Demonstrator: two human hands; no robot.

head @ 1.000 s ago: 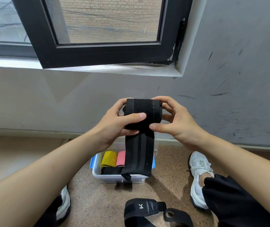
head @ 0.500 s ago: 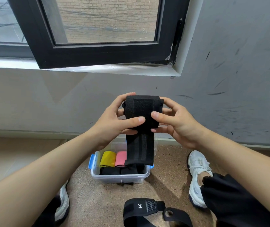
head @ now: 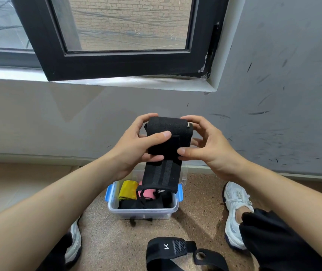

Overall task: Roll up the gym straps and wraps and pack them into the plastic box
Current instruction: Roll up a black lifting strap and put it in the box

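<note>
I hold a black elastic wrap in the air, most of it rolled up. My left hand grips the roll from the left, thumb across its front. My right hand pinches it from the right with thumb and curled fingers. A short tail with grey stripes hangs down from the roll. Below it on the floor stands a clear plastic box with blue clips. Inside lie a yellow roll, a pink roll and black rolled straps.
A black strap with a white logo lies on the speckled floor at the front. White sneakers sit at the right and lower left. A grey wall and an open black window frame stand behind the box.
The hanging tail has grown shorter as more wrap went onto the roll. Both hands shifted their grip around it and stay at about the same height.
</note>
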